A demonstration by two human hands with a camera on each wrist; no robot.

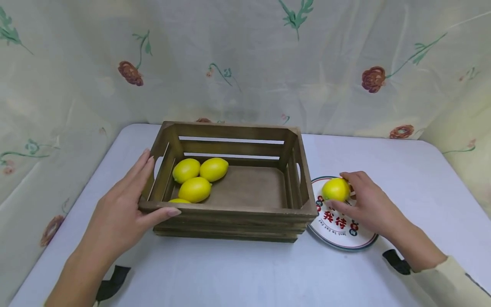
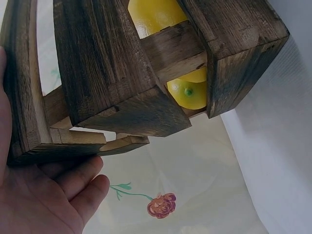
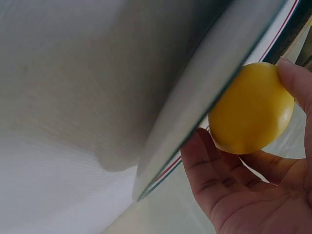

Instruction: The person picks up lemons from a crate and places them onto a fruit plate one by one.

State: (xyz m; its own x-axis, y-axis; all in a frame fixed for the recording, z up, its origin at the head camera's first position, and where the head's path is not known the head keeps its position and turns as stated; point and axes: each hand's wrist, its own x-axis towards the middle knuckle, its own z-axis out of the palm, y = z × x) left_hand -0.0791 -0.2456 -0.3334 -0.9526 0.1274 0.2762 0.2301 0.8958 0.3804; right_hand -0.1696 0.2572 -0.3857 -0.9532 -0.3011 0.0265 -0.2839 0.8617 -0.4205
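Observation:
A brown slatted wooden crate [image 1: 230, 217] stands on the table with several yellow lemons [image 1: 194, 190] gathered at its left end; one is mostly hidden by the front wall. My left hand [image 1: 122, 209] rests on the crate's near left corner, thumb along the front rim and fingers extended along the left side. In the left wrist view, lemons [image 2: 187, 92] show through the slats. Over a round white plate [image 1: 345, 238] with red characters, my right hand [image 1: 370, 204] holds another lemon [image 3: 253, 109] between thumb and fingers. Whether that lemon touches the plate is unclear.
A white cloth covers the table [image 1: 215, 273]. Behind and at the sides hangs a pale curtain [image 1: 245, 81] printed with flowers. The plate lies close to the crate's right side. Dark straps [image 1: 397, 261] show at both wrists.

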